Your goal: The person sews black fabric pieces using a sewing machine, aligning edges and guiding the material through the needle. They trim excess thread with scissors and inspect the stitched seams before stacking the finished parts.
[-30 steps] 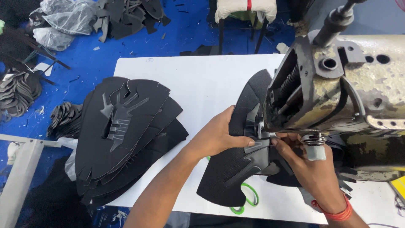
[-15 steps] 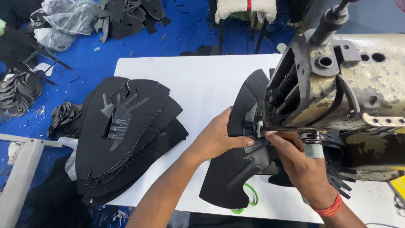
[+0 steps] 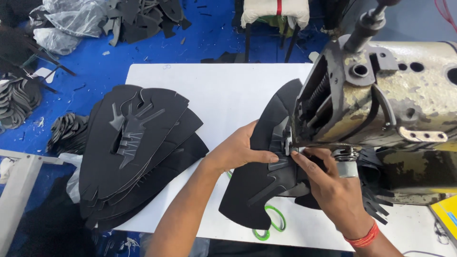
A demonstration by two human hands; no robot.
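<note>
Left hand (image 3: pixel 240 151) lies flat on the black shoe upper piece (image 3: pixel 257 190), pinning it, while the right hand (image 3: pixel 333 188) pinches its edge right at the sewing machine (image 3: pixel 381 100) needle so it feeds straight; stack of uppers (image 3: pixel 138 152) sits alongside on the white table (image 3: pixel 223 90)

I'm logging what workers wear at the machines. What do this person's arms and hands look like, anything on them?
Both forearms are bare, with no sleeves in view and no gloves on the left hand or right hand. The only item worn is a thin red-orange thread band around the right wrist. No rings or watch show.
</note>
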